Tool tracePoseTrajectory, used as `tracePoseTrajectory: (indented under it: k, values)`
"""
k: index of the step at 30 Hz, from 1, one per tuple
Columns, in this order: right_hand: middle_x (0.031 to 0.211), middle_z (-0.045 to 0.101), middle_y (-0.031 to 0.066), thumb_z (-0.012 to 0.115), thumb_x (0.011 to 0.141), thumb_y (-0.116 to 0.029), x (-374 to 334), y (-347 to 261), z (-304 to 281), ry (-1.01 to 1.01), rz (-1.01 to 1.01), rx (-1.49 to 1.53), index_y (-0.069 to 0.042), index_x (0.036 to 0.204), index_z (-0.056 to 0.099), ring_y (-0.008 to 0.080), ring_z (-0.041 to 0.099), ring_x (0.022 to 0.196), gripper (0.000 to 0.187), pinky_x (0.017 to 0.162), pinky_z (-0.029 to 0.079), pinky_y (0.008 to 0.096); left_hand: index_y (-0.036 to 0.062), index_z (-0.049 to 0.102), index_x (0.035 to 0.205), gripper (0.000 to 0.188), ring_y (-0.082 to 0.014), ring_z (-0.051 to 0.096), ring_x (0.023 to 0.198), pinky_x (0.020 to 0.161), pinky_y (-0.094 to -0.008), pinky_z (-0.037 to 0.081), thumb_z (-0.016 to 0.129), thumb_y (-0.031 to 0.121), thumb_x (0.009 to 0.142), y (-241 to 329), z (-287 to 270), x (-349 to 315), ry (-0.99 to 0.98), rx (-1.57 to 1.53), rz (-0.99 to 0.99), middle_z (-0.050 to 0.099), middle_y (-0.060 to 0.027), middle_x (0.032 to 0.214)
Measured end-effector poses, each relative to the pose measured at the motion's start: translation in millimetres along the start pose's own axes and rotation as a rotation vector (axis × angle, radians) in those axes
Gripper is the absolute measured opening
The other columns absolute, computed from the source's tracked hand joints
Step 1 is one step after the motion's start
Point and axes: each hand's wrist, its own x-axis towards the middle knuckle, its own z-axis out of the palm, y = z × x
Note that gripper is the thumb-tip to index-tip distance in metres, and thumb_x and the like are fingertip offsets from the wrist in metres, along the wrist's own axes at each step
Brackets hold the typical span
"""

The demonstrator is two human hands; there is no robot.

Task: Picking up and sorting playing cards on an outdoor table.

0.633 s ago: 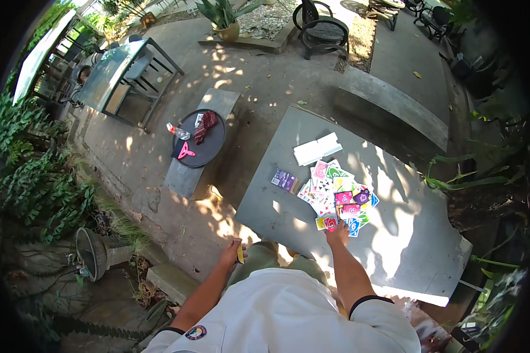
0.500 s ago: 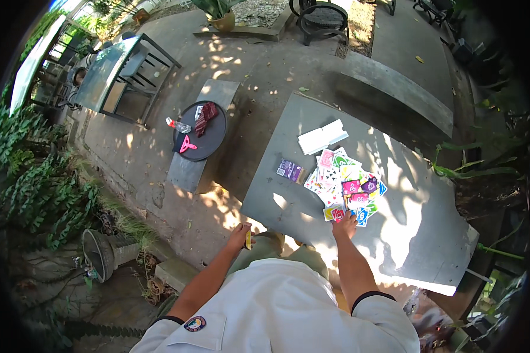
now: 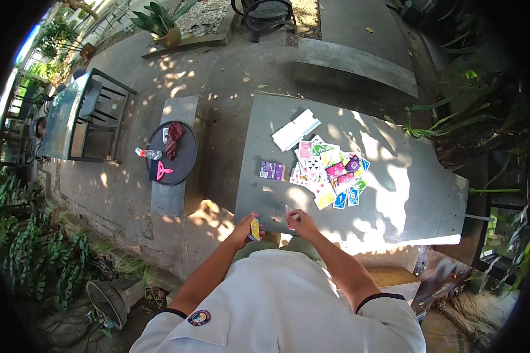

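Head view: we see both hands at the near edge of a grey table, side by side and apart. Left hand point(image 3: 240, 230) holds a small stack of cards point(image 3: 254, 229), tilted, with a yellow face outward; its fingers are closed around the stack, though we cannot tell how each one lies. It is near the table's left corner. Right hand point(image 3: 303, 223) is in front of the bare near part of the grey table point(image 3: 265, 203); thumb and fingers pinch a thin reddish card point(image 3: 288, 215), turned nearly edge-on, so we cannot tell its face. The other fingers look curled, with detail too small to confirm.

Beyond the right hand we record a pile of cards point(image 3: 316, 166) spread loosely and overlapping on the table, touched by neither hand. On it we note pink cards point(image 3: 335, 170) and a purple card point(image 3: 353, 163); at its near side lie a yellow card point(image 3: 324, 202) and, next to that, a blue card point(image 3: 340, 200).

Left of the pile lies a purple box point(image 3: 272, 170); a white box point(image 3: 296, 130) lies slanted just beyond the pile. Well apart to the left, a round black tray point(image 3: 185, 167) rests on a bench point(image 3: 169, 206), bearing a dark red cloth point(image 3: 172, 141), a clear bottle point(image 3: 152, 154) and a pink object point(image 3: 164, 170).
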Motion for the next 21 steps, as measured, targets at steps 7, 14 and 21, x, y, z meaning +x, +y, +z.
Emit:
tracePoseTrajectory:
  k: [7, 14, 21]
  values:
    - [0.099, 0.064, 0.02, 0.057, 0.072, -0.066, -28.8, -119.2, 1.6, -0.281, -0.093, -0.25, -0.009, 0.11, 0.051, 0.0378, 0.061, 0.095, 0.068, 0.081, 0.047, 0.0451, 0.0125, 0.043, 0.123, 0.047, -0.0217, 0.061, 0.087, 0.072, -0.0375, 0.053, 0.035, 0.05, 0.095, 14.2, 22.0, 47.7, -0.178, -0.079, 0.053, 0.057, -0.0143, 0.099]
    - [0.092, 0.064, 0.0165, 0.067, 0.068, -0.061, -3.2, -113.4, -23.1, -0.178, -0.247, -0.439, -0.006, 0.111, 0.05, 0.0334, 0.063, 0.086, 0.071, 0.075, 0.05, 0.0401, 0.0158, 0.053, 0.114, 0.04, -0.0192, 0.061, 0.08, 0.068, -0.0365, 0.052, 0.039, 0.048, 0.095, 47.4, 60.0, 28.5, -0.444, -0.174, -0.19, 0.061, -0.0086, 0.101]
    - [0.108, 0.058, 0.0179, 0.067, 0.07, -0.059, 49.9, -10.6, -46.3, 0.05, -0.08, -0.389, -0.005, 0.114, 0.052, 0.0309, 0.057, 0.1, 0.071, 0.085, 0.047, 0.0405, 0.0155, 0.054, 0.106, 0.026, -0.0171, 0.059, 0.072, 0.064, -0.0342, 0.052, 0.049, 0.037, 0.093, 44.7, 35.2, 66.0, -0.518, -0.14, -0.216, 0.059, -0.0038, 0.086]
